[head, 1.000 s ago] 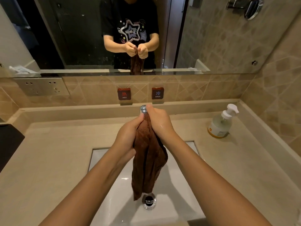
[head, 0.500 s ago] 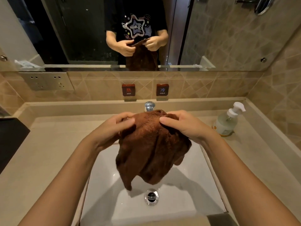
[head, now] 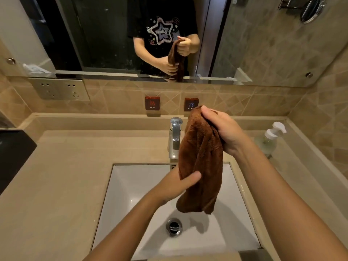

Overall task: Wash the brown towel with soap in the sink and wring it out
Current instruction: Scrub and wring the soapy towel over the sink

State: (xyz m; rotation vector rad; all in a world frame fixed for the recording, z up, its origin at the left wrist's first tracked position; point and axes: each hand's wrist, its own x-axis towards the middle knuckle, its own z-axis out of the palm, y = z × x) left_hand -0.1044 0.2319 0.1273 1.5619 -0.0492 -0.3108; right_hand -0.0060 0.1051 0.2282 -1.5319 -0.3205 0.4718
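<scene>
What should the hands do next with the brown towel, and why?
Probably twist the two hands opposite ways to wring it. The right hand grips the top of the brown towel, the left hand grips its middle, and it hangs bunched over the sink, so squeezed-out water would drop into it.

Brown towel [head: 201,159], bunched, hanging above sink [head: 131,185]

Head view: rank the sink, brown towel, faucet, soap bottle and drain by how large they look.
1. sink, largest
2. brown towel
3. faucet and soap bottle: these look about alike, so I am not ranking them against each other
4. drain, smallest
</scene>
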